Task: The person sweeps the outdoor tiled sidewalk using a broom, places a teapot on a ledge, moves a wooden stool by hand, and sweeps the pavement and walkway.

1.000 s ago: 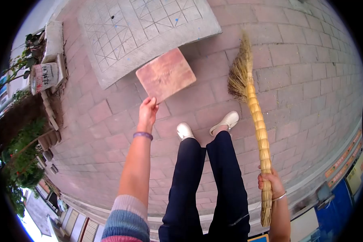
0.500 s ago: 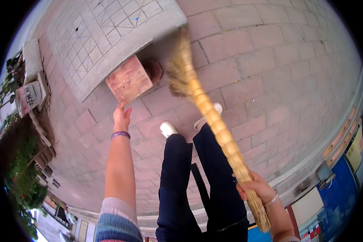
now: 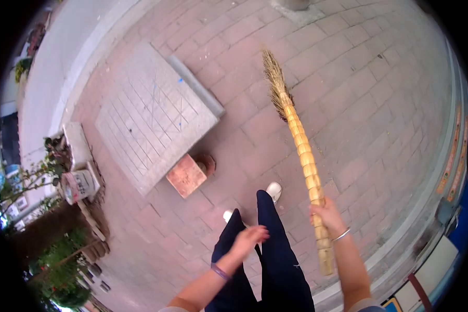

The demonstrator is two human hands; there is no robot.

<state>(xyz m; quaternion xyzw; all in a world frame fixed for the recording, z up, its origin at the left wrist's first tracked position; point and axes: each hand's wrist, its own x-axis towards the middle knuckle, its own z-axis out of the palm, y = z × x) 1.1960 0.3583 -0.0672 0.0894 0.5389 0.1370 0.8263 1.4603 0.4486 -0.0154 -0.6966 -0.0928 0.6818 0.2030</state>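
Observation:
My right hand (image 3: 327, 216) is wrapped round the thick lower handle of a straw broom (image 3: 306, 156), whose bristles point up and away over the paving. In front of my dark trousers, my left hand (image 3: 249, 240) is slightly blurred, with a purple band at its wrist. Its fingers reach to the right, and whether they are spread or closed is unclear. A reddish square stool (image 3: 186, 176) stands at the near edge of a grey stone table (image 3: 156, 117) with lines cut in its top. A round reddish base shows beside the stool.
Pink brick paving (image 3: 348, 130) surrounds the table. A white bucket (image 3: 80, 185), plants (image 3: 62, 275) and loose bricks line the left side. At the right runs a kerb with blue and white panels beyond it. A post base (image 3: 296, 6) stands at the top.
My left hand has let go of the stool's edge and moved back in front of my legs. The broom has swung outward, away from the table, still in my right hand. The view has shifted.

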